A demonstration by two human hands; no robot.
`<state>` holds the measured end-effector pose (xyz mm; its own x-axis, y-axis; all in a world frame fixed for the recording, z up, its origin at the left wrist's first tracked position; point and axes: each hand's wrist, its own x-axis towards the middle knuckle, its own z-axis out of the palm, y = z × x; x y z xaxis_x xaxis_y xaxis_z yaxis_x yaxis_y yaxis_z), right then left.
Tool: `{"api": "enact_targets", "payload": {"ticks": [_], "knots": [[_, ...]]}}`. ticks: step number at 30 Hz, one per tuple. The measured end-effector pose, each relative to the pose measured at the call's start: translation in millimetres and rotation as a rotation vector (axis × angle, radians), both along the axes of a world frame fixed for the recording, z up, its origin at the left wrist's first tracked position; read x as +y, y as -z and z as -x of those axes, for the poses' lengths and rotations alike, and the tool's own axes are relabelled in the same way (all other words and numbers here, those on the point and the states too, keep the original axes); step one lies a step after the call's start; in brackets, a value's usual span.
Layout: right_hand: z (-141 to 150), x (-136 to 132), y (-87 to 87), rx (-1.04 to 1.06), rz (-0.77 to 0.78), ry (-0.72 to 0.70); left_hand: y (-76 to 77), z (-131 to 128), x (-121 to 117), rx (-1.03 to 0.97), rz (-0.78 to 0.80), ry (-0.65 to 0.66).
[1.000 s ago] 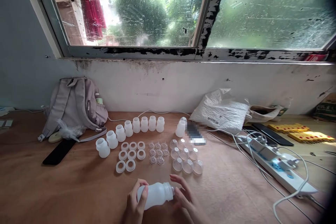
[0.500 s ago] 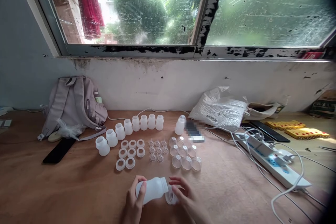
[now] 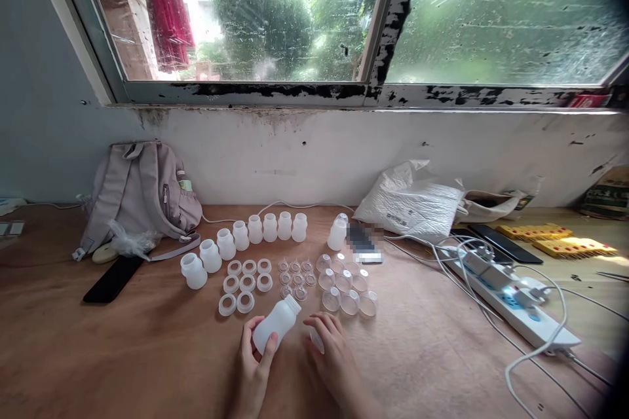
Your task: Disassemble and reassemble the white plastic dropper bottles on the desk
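**bottle neck bare, clear round piece apart from it**

the frosted bottle (image 3: 276,326) has swung from nearly lying to a steeper tilt, its open mouth now aimed up and away from the person; the clear round piece (image 3: 317,340), seen against the neck half a second ago, is now apart from it, by the right hand (image 3: 330,347). so the two are separate, with nothing seen fitted on the neck.

left to right: a backpack (image 3: 137,196) leans by the wall, a black phone (image 3: 111,280) lying in front. eight frosted wide-neck bottles (image 3: 194,272) stand in a curved row on the tabletop (image 3: 147,353), with eight collar rings (image 3: 227,304) laid out in front of them. nearer the person, the left hand (image 3: 254,357) is wrapped around the bottle's lower body, thumb on the near side. beyond the bottle's mouth lie small clear nipples (image 3: 297,280). the right hand is curled over the clear piece; whether its fingertips pinch it, i cannot tell. farther back stands a bottle with a clear cap (image 3: 337,234), and domed clear covers (image 3: 349,302) sit in front of that one.
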<state>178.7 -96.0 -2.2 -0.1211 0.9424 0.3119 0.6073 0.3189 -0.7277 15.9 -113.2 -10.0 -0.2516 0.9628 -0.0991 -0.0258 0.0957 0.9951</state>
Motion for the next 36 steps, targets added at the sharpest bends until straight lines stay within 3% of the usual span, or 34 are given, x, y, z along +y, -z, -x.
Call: {"api": "enact_targets", "payload": {"ticks": [4, 11, 15, 18, 23, 28, 36], "knots": [[4.7, 4.6, -14.1, 0.095, 0.006, -0.026, -2.8, 0.3, -1.5, 0.003, -0.024, 0.038], [13.1, 4.6, -16.0, 0.193, 0.034, -0.014, 7.2, -2.5, 0.8, -0.003, -0.044, -0.039], [8.7, 15.1, -40.1, 0.24, 0.05, -0.113, 10.6, -10.7, 0.7, -0.078, -0.101, -0.043], [-6.2, 37.5, -64.2, 0.188, -0.05, -0.114, 14.8, -15.6, 1.5, -0.13, -0.153, -0.038], [-36.5, 105.9, -90.8, -0.102, -0.275, 0.156, 18.7, -13.8, 1.4, -0.123, -0.118, 0.001], [-37.0, 173.6, -87.1, -0.628, -0.151, 0.218, 16.0, -8.1, 0.1, -0.048, -0.068, 0.087], [-29.0, 217.2, -63.3, -0.746, -0.045, 0.241, 20.0, -10.9, -0.7, 0.021, -0.109, 0.053]]}}
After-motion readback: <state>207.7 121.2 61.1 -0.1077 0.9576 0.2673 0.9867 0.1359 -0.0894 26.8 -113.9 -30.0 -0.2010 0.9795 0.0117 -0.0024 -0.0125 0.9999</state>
